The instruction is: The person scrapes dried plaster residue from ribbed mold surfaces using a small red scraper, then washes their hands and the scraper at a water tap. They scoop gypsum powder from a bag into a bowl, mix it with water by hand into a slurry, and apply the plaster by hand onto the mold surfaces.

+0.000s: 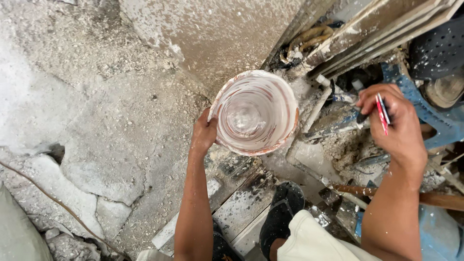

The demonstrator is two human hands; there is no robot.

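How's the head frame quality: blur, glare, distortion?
Head view: the bucket interior is smeared with motion blur, while the left hand on its rim and the right hand holding a red pen are fairly sharp. Soft, even daylight, no harsh glare. Wide-angle stretch at the edges; the rubble floor looks washed out.

Illumination is bright, diffuse daylight with no single visible source. Shadows are soft and shallow, deepest in the recess between the stacked boards (367, 29) at upper right and under the broken floor slab (55, 153) at left. The pale dusty floor at far left is near overexposure. The bucket (255, 112) interior shows motion blur, its streaks smeared into rings. Both forearms stretch toward the bottom edge, indicating wide-angle distortion. Central debris is sharp; corners soften slightly.
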